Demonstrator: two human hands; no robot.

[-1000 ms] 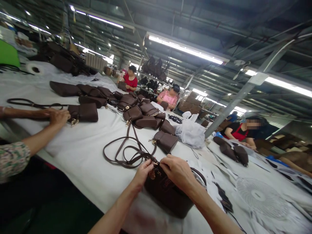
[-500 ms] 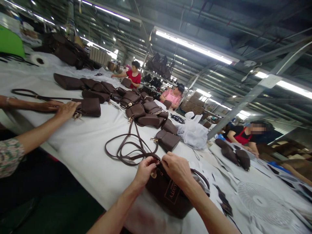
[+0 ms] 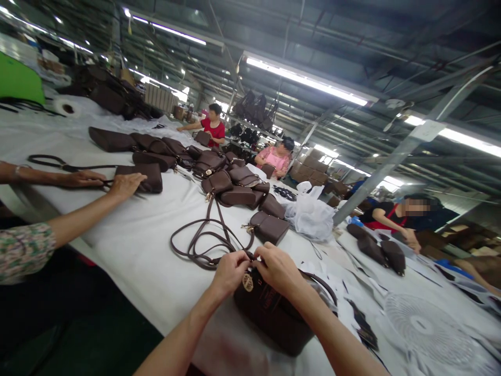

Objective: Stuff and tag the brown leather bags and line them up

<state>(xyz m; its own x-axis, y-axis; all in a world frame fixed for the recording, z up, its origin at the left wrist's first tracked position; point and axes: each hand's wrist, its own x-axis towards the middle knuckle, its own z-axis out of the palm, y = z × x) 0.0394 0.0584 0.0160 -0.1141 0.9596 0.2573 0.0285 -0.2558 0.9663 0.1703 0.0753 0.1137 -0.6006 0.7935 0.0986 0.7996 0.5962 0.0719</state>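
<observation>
Fingertips of your left hand (image 3: 230, 271) and right hand (image 3: 278, 269) are pinched together and nearly meet, the left seemingly on the end of the strap (image 3: 210, 260), the right on the upper edge of the bag (image 3: 274, 329); whatever lies between them is too covered to make out. The bag sits just below your fingers, on your side of them, seemingly resting on the table (image 3: 156, 250). It should feel light, with soft walls that hold their shape but give under a hard squeeze, and a smooth skin that may slide a little and could mark from a nail. The top edge by your fingertips looks a good place to hold it steady; the handle (image 3: 325, 285), arching to the right of your right fingers, would suit a lift. The strap will probably flop and tangle, since it lies in loose loops left of and beyond your fingers. As for looks, the bag is dark brown and rounded, with faint lettering below your right fingers and a round gold emblem (image 3: 248, 282) directly under your left fingertips.
</observation>
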